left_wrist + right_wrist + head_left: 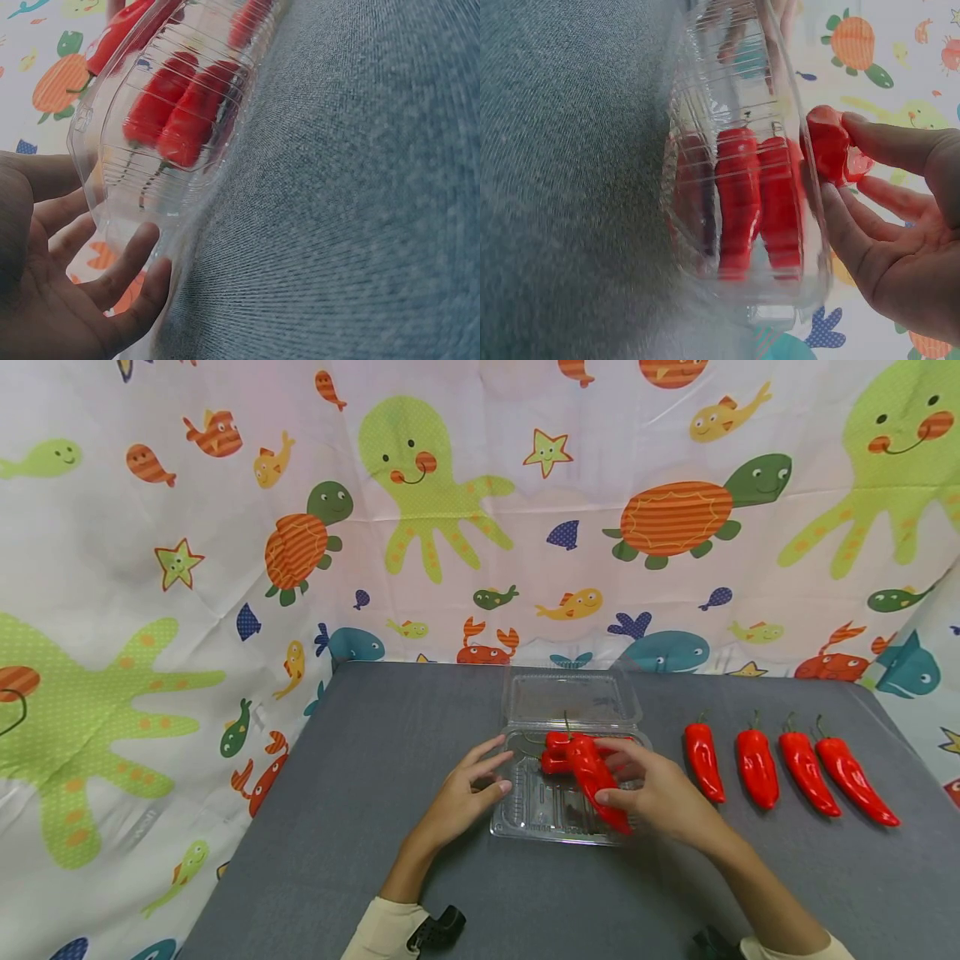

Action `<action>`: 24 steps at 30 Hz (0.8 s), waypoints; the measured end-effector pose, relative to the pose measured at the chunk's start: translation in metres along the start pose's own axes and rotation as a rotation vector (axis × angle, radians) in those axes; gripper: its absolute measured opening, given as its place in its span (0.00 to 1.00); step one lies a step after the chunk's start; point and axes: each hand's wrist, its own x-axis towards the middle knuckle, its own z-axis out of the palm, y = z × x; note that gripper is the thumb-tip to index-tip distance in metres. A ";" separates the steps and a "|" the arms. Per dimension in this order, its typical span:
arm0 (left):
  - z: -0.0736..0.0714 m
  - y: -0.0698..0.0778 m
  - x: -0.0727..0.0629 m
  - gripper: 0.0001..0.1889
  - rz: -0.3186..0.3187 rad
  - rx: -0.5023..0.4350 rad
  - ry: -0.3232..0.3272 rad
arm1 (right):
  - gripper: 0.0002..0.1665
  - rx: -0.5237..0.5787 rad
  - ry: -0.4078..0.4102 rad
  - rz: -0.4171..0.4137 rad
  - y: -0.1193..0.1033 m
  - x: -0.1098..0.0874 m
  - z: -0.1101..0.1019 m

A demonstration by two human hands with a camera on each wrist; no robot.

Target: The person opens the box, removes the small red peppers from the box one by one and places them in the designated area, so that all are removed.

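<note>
A clear plastic clamshell box point(525, 822) stands on the grey table, its lid point(570, 697) folded back. Two red peppers point(736, 199) lie side by side in it, stems toward the left in the head view. My right hand point(663, 793) pinches another red pepper point(591, 770) between thumb and fingers, tilted above the box. In the right wrist view this held pepper point(827, 146) is above the box's rim. At the box's left side, my left hand point(465, 793) has its fingers spread and loosely bent, holding nothing. Whether its fingertips touch the rim, I cannot tell.
Right of the box, several red peppers point(757, 768) lie in a row with stems pointing away. The grey tabletop point(360, 760) extends to both sides. A patterned curtain point(450, 610) with sea animals hangs behind the table and along its left.
</note>
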 end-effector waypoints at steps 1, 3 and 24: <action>0.000 0.000 0.000 0.27 0.000 0.000 0.000 | 0.45 0.002 0.004 0.000 0.000 -0.001 -0.002; 0.000 0.000 0.000 0.27 -0.001 0.001 0.001 | 0.45 0.006 0.011 0.006 -0.001 -0.004 -0.004; 0.000 0.003 -0.001 0.27 -0.017 -0.002 0.000 | 0.49 -0.017 0.082 0.114 0.015 -0.040 -0.035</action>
